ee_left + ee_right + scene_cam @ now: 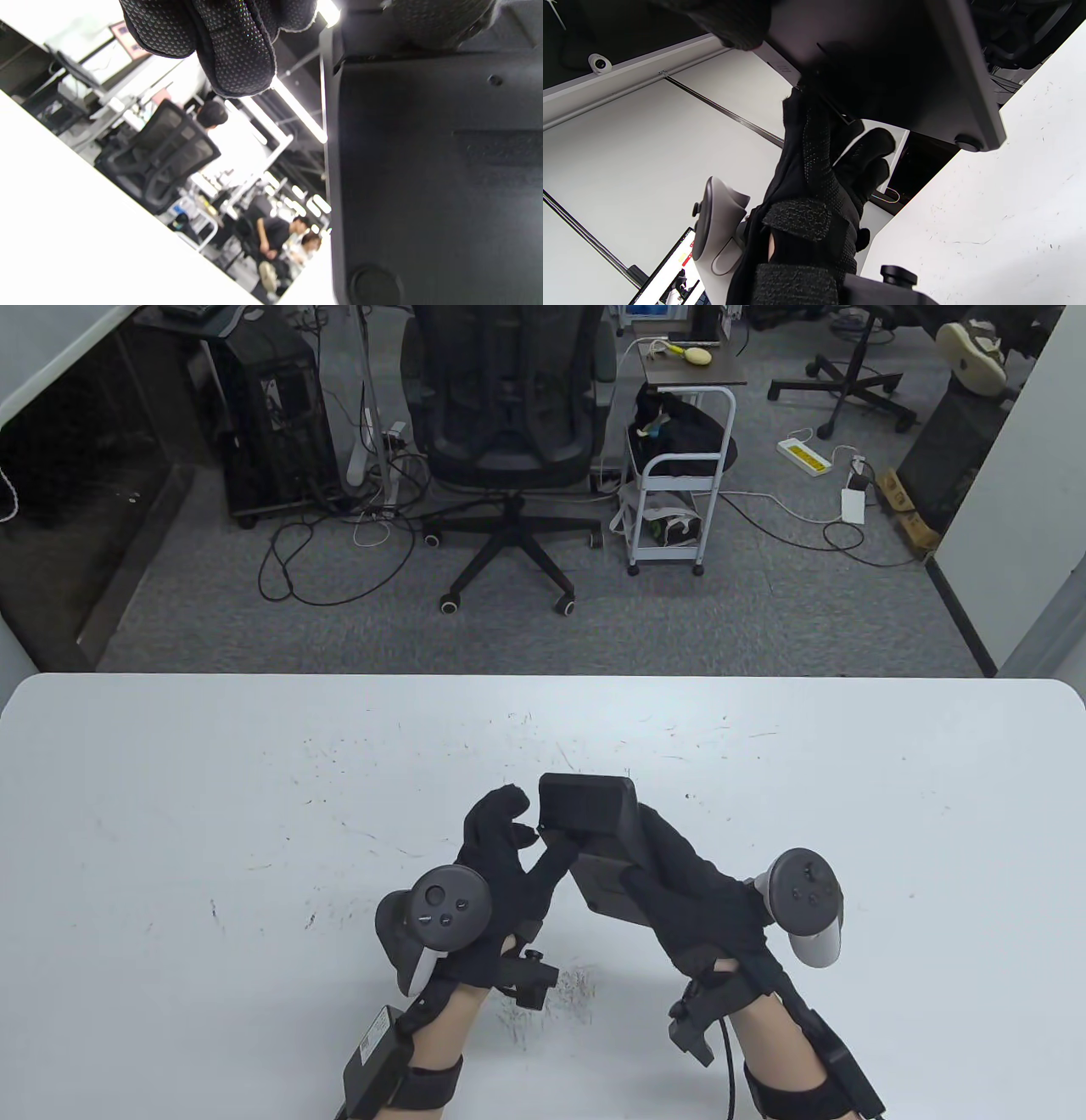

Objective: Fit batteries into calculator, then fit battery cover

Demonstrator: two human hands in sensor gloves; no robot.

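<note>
Low centre of the table view, the right hand (pixel 679 882) grips the calculator (pixel 594 831), its long axis tilting up-left, where the left hand (pixel 509 857) presses its back.

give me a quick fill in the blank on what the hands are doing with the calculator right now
1. The calculator is held ____ the table, not lying on it.
2. The ____ hand holds the calculator's body.
3. The left hand touches it with an outstretched ____.

Missing words: above; right; finger
</note>
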